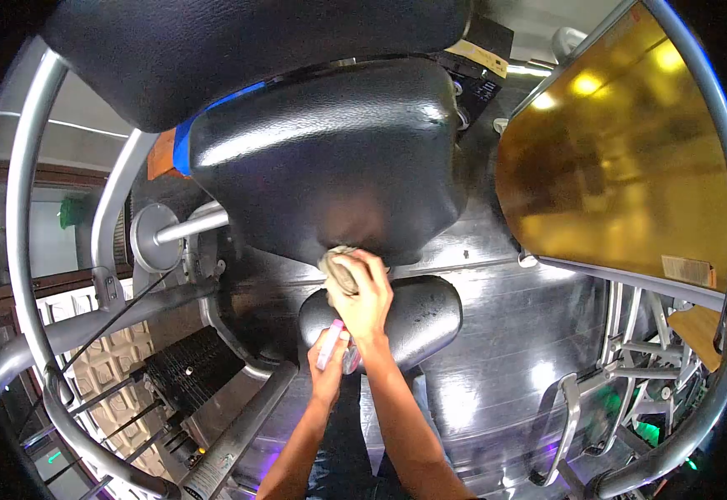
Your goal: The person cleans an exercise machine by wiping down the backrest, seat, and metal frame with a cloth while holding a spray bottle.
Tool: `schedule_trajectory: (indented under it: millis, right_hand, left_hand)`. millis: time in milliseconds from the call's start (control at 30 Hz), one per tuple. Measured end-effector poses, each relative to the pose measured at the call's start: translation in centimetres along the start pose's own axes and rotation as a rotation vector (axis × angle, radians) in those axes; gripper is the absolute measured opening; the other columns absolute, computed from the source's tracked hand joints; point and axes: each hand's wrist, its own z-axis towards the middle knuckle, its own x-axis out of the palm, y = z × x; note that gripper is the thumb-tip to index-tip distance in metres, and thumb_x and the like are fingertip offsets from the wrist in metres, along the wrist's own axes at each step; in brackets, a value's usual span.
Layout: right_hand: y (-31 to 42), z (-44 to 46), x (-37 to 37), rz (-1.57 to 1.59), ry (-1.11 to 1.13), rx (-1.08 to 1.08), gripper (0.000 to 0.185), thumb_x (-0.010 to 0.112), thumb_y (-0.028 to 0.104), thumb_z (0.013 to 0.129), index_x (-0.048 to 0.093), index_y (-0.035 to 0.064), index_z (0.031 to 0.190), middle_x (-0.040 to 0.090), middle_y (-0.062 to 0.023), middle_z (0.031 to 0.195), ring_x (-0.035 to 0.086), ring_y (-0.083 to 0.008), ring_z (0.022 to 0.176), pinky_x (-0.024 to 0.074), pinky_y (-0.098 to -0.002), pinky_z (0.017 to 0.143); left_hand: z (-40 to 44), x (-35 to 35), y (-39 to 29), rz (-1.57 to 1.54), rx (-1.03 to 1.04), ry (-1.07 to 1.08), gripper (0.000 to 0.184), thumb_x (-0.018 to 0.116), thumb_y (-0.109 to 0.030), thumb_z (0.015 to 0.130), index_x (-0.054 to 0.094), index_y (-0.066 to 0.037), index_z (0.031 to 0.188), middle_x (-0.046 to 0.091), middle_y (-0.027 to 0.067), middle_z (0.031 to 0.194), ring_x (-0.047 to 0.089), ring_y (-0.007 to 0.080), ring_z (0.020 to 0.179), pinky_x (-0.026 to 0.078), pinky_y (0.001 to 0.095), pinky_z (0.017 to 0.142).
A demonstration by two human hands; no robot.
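My right hand [367,296] is closed on a crumpled beige-grey cloth [340,271], which is at the lower edge of a large black padded cushion [322,167]. Whether the cloth presses on the padding I cannot tell. Lower down, my left hand [327,375] grips a bottle [330,346] with a pink-and-white spray head; most of its clear body is hidden by my hands. Both hands are over a smaller black pad [430,317], whose right part has small dark specks or droplets on it.
Another black cushion [255,50] fills the top. A grey metal frame [26,183] curves along the left, near a black weight stack [192,371]. At right stands a gold-tinted panel [622,158] in a grey frame. More gym equipment [630,375] is at lower right on the dark floor [513,333].
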Motion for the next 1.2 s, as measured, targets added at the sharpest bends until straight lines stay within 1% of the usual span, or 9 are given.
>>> schedule_trajectory:
  millis: [200,433,500,633,667,767,800,900,1200]
  right_hand:
    - [-3.5,1.1,-4.3,-0.137,-0.019,0.017,0.035,0.078,0.008,0.066,0.069,0.0117,0.100,0.066,-0.0092,0.101,0.066,-0.0277,0.093,0.0546,-0.0375,0.081]
    - [-7.8,3.6,-9.8,-0.094,-0.246,0.170,0.031,0.072,0.001,0.071,0.065,0.0029,0.101,0.066,-0.0126,0.101,0.064,-0.0258,0.095,0.0508,-0.0364,0.085]
    - [-7.2,4.9,-10.0,0.235,-0.230,0.338,0.030,0.071,0.000,0.074,0.064,0.0012,0.102,0.066,-0.0124,0.100,0.063,-0.0230,0.095,0.0499,-0.0346,0.085]
    - [-5.9,4.5,-8.2,0.183,-0.313,0.219,0.033,0.073,-0.002,0.073,0.062,-0.0006,0.104,0.065,-0.0126,0.101,0.063,-0.0241,0.095,0.0487,-0.0342,0.087]
    - [-6.3,3.8,-7.7,0.162,-0.291,0.176,0.035,0.072,0.000,0.081,0.059,-0.0002,0.113,0.061,-0.0086,0.105,0.056,-0.0167,0.098,0.0445,-0.0309,0.092]
    - [-7.5,2.1,-6.2,0.225,-0.254,0.296,0.032,0.069,-0.001,0.084,0.059,-0.0007,0.114,0.061,-0.0074,0.106,0.058,-0.0157,0.098,0.0458,-0.0301,0.091]
    - [-8.0,1.9,-5.8,0.290,-0.279,0.365,0.032,0.070,0.002,0.079,0.061,-0.0008,0.109,0.065,-0.0121,0.102,0.062,-0.0224,0.097,0.0478,-0.0340,0.089]
    - [-9.4,1.7,-6.3,0.442,-0.206,0.600,0.032,0.068,0.007,0.084,0.062,-0.0002,0.115,0.067,-0.0097,0.104,0.062,-0.0181,0.098,0.0474,-0.0312,0.090]
    - [-9.5,6.4,-8.9,0.754,-0.123,0.657,0.033,0.065,0.019,0.094,0.062,-0.0002,0.120,0.065,-0.0027,0.101,0.058,-0.0109,0.092,0.0470,-0.0265,0.085]
  left_hand:
    - [0.2,2.7,0.3,0.040,-0.059,-0.021,0.030,0.061,-0.032,0.097,0.066,-0.006,0.110,0.066,0.0015,0.102,0.059,0.0095,0.088,0.044,0.0247,0.077]
    - [0.3,5.0,1.3,0.050,-0.058,0.006,0.031,0.060,-0.034,0.097,0.068,-0.006,0.107,0.066,0.0009,0.099,0.059,0.0097,0.090,0.043,0.0251,0.079]
    - [0.3,5.6,1.8,0.060,-0.069,-0.002,0.033,0.060,-0.036,0.096,0.068,-0.006,0.106,0.066,0.0007,0.097,0.057,0.0094,0.087,0.042,0.0254,0.078]
    - [0.6,6.6,1.9,0.040,-0.076,-0.018,0.034,0.061,-0.037,0.095,0.068,-0.005,0.105,0.065,0.0006,0.095,0.055,0.0091,0.084,0.041,0.0257,0.076]
    - [0.7,6.9,1.6,0.016,-0.085,-0.046,0.034,0.062,-0.037,0.095,0.068,-0.005,0.105,0.065,0.0005,0.093,0.055,0.0090,0.083,0.041,0.0256,0.075]
    - [1.0,6.5,2.1,0.050,-0.091,-0.064,0.033,0.063,-0.037,0.094,0.069,-0.005,0.102,0.064,0.0006,0.092,0.055,0.0093,0.084,0.041,0.0254,0.074]
    - [1.0,6.5,1.9,0.058,-0.083,-0.067,0.033,0.064,-0.037,0.094,0.069,-0.005,0.101,0.064,0.0006,0.092,0.055,0.0094,0.084,0.041,0.0255,0.074]
    - [1.1,6.2,2.6,0.059,-0.055,-0.068,0.032,0.065,-0.036,0.092,0.070,-0.005,0.100,0.066,0.0011,0.090,0.056,0.0091,0.081,0.041,0.0252,0.071]
    - [1.8,5.3,3.5,0.089,0.001,-0.015,0.028,0.066,-0.031,0.093,0.072,-0.004,0.096,0.067,0.0019,0.085,0.057,0.0095,0.074,0.043,0.0253,0.068]
